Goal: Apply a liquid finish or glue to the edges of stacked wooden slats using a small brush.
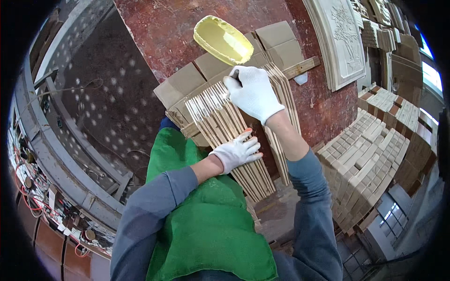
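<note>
A row of thin wooden strips, stacked on edge side by side, lies in front of me with its far ends smeared white. My left hand, in a white glove with orange marks at the fingertips, rests flat across the strips with its fingers spread. Over the white-coated ends is my gloved right hand, its fingers curled closed; whatever they grip is hidden. Just beyond it, an oblong yellow tub with a crusted rim contains pale yellow material. A second row of strips runs beneath my right forearm.
Flattened cardboard and a wooden batten lie on the worn red tabletop. Carved pale panels are stacked at the far right. Nearer on the right stands a pile of light wooden pieces. Grey metal framing is on the left.
</note>
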